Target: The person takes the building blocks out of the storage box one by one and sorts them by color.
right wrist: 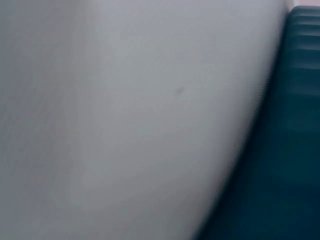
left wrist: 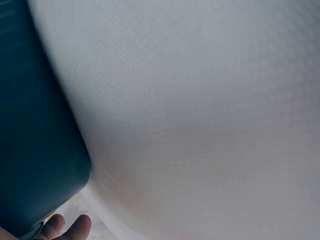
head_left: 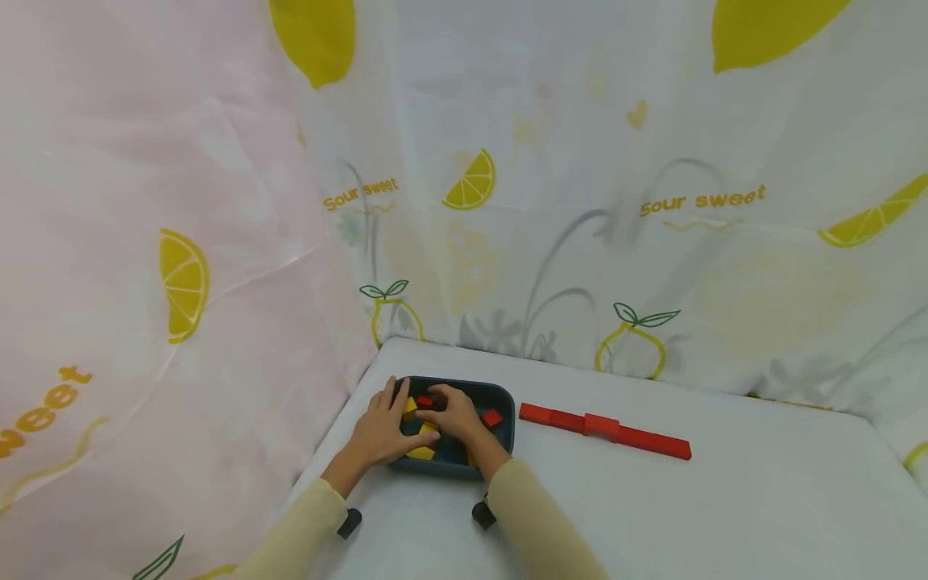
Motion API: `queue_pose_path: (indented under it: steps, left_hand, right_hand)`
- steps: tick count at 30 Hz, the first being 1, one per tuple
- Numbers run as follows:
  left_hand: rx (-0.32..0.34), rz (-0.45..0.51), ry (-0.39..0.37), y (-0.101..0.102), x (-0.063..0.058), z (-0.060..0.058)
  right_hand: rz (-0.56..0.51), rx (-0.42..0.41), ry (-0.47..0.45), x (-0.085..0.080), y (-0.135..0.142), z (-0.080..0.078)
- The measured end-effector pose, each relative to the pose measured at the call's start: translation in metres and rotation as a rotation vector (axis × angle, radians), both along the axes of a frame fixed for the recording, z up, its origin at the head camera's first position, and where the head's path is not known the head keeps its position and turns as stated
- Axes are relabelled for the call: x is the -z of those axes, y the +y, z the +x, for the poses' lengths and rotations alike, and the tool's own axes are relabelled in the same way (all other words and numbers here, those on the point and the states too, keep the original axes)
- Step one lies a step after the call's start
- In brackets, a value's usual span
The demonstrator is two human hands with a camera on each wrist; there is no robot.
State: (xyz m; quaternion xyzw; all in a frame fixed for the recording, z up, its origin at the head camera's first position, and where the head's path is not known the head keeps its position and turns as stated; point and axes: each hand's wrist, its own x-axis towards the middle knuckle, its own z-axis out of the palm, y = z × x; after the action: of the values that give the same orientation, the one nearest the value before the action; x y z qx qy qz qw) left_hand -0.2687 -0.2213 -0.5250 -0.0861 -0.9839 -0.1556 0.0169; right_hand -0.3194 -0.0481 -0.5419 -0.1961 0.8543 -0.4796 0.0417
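Note:
A dark blue-green tray [head_left: 437, 470] holds several red and yellow blocks. My left hand [head_left: 377, 433] lies over its left side, fingers stretched toward the far rim and thumb pointing inward above a yellow block [head_left: 421, 453]. Inside the tray, my right hand [head_left: 457, 416] bends its fingers down beside a small red block [head_left: 424, 400]; I cannot tell whether it grips anything. Another yellow block [head_left: 409, 407] sits near the left fingers, and a red block [head_left: 492, 418] lies right of the right hand. Left fingertips [left wrist: 79, 227] show past the tray's wall [left wrist: 42, 125] in the left wrist view.
Right of the tray, several red blocks form a long row [head_left: 641, 441] on the white tabletop [head_left: 725, 507], with one raised piece [head_left: 602, 427] near its middle. Lemon-printed curtains [head_left: 551, 201] stand behind and to the left. The right wrist view shows the tray's ribbed outer wall [right wrist: 285, 165].

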Motion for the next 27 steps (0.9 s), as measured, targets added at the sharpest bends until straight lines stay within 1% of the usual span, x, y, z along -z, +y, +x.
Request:
queue_pose_path:
  steps: [3,7,8,10,14,15,16,18,22,24,27]
  left_hand:
    - [-0.01,0.006,0.005,-0.002,-0.001,-0.001]
    - [0.001,0.016,-0.008,-0.002,0.0,-0.001]
    - [0.003,0.019,-0.012,-0.002,0.0,-0.002]
    - [0.005,0.022,-0.01,-0.001,0.0,-0.002]
    - [-0.003,0.016,-0.009,0.0,-0.003,-0.004]
    - [-0.006,0.016,-0.011,0.001,-0.004,-0.005]
    - [-0.007,0.021,-0.012,0.001,-0.004,-0.005]
    - [-0.01,0.024,-0.016,0.002,-0.003,-0.004]
    - [-0.021,0.036,-0.002,0.001,0.001,-0.002]
    - [-0.028,0.033,0.001,0.001,0.002,-0.002]
    - [-0.033,0.029,0.009,0.002,0.0,-0.003]
  right_hand:
    - [0.004,0.003,-0.031,0.0,-0.005,-0.003]
    - [0.004,0.017,-0.074,0.001,-0.007,-0.006]
    - [0.009,0.016,-0.07,0.002,-0.007,-0.006]
    - [0.005,0.005,-0.024,0.003,-0.006,-0.007]
    - [0.018,0.007,0.004,0.003,-0.006,-0.01]
    - [0.024,0.016,0.001,0.003,-0.007,-0.011]
    - [0.033,0.029,-0.032,0.003,-0.008,-0.011]
    - [0.053,0.044,-0.038,0.002,-0.008,-0.009]
    - [0.039,0.058,-0.008,0.001,-0.007,-0.001]
    - [0.026,0.045,0.025,-0.001,-0.006,0.0]
    - [0.039,0.023,0.1,-0.002,-0.005,-0.001]
